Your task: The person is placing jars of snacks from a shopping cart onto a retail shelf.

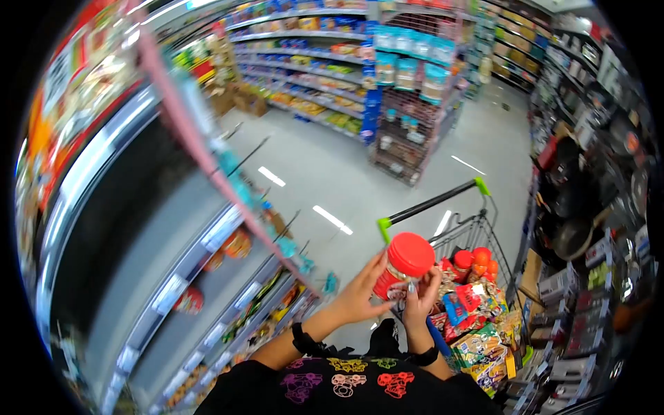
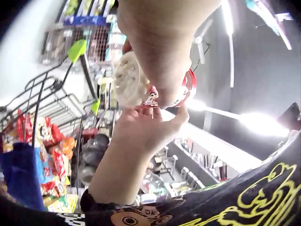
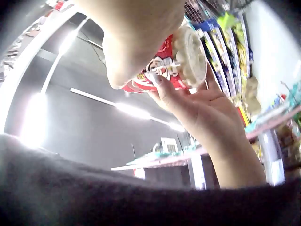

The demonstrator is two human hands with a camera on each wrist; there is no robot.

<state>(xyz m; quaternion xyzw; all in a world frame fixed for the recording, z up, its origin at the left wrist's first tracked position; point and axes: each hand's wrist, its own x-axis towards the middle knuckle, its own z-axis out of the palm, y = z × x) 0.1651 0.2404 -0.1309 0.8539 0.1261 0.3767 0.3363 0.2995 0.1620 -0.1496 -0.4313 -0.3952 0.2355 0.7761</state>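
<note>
Both hands hold a clear plastic jar with a red lid and a red label, in front of the body. My left hand grips its left side, while my right hand holds the right side, fingers near the label. From below, in the left wrist view, pale rounded pieces fill the jar. In the right wrist view the left thumb lies across the printed label, and the right hand covers the lid end.
A shopping cart stands right beside the jar, loaded with snack packets and red-lidded jars. Shelving with a pink edge runs along the left. Pans hang on the right. A wire rack stands ahead on the grey floor.
</note>
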